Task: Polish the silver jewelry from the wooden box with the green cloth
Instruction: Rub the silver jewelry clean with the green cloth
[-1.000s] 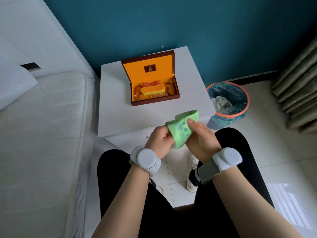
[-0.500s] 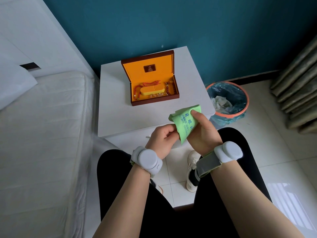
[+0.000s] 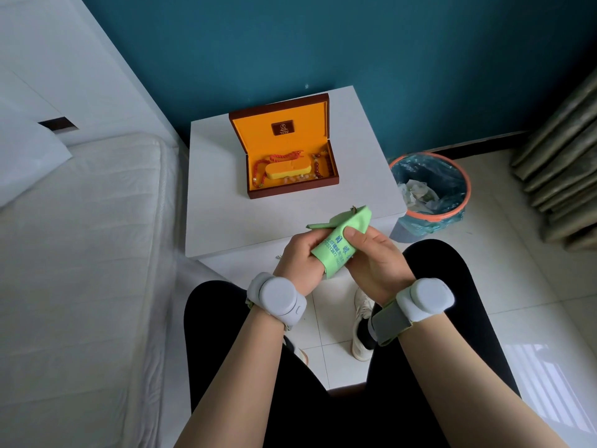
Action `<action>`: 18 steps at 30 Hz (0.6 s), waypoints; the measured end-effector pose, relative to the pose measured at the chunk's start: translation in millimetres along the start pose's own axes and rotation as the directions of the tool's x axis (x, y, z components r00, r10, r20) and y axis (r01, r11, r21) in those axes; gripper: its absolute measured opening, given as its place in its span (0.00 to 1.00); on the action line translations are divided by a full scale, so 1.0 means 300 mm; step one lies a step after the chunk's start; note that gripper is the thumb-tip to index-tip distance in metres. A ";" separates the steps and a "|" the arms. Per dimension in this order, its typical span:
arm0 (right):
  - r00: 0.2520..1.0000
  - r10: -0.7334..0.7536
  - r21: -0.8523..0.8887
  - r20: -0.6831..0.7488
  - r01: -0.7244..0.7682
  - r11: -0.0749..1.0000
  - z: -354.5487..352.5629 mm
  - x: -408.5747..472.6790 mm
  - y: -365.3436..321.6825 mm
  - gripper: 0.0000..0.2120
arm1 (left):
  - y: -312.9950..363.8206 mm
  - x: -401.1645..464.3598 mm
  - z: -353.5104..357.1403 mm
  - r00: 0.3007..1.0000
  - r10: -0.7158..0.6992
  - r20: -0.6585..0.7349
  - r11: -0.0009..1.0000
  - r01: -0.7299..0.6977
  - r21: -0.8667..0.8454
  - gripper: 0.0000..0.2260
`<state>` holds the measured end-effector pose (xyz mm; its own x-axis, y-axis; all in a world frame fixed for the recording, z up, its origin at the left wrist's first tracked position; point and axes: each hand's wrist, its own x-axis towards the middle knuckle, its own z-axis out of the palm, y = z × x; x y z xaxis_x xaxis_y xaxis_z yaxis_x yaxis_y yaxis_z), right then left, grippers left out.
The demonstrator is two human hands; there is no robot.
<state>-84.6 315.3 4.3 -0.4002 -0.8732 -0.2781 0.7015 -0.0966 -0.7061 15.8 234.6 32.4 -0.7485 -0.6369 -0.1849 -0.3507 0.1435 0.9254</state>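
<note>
A seated person works a green cloth between both hands at the front edge of a white bedside table, with a white mattress [image 3: 80, 253] filling the room to the left and its side running close along the table's left edge, leaving only a narrow gap. The white table [image 3: 219, 218] stands against a teal wall; its near edge lies just beyond the hands, and bare tabletop shows in front of and beside the box. On the table, set back toward the wall, a wooden box [image 3: 292, 188] stands open with its lid upright, lined in orange; inside lie a red cord, strings of red-brown and pale beads, and an orange cushion in the middle. The left hand [image 3: 298, 258] curls around the lower part of the green cloth [image 3: 337, 244], fingers closed on it, while the right hand [image 3: 376, 257] grips the other side with the thumb pressed on top. The cloth is bunched and folded, printed with blue lettering, one corner sticking up over the table edge; whatever it may wrap cannot be seen. Both wrists carry white bands. To the right of the table, on pale floor tiles, an orange-rimmed bin [image 3: 431, 218] with a blue liner holds crumpled paper, and grey curtains [image 3: 562, 163] hang at the far right.
</note>
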 end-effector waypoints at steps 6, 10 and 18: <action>0.999 -0.038 0.091 0.028 0.036 0.995 -0.012 0.027 -0.037 0.18 | -0.015 -0.001 0.000 0.998 -0.034 0.061 0.999 0.033 0.016 0.05; 0.993 -0.032 0.127 0.112 0.018 0.992 -0.024 0.023 -0.031 0.21 | -0.009 -0.004 0.004 0.996 -0.021 0.086 0.998 0.026 -0.056 0.09; 0.952 -0.014 -0.020 0.305 0.021 1.000 -0.014 -0.013 0.015 0.16 | 0.022 -0.004 -0.004 0.998 -0.032 0.061 0.990 0.041 -0.137 0.13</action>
<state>-82.4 320.3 -0.5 -0.2110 -0.9758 -0.0568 0.6813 -0.1052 -0.7244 14.9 235.4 39.1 -0.7699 -0.5934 -0.2347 -0.3002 0.0121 0.9538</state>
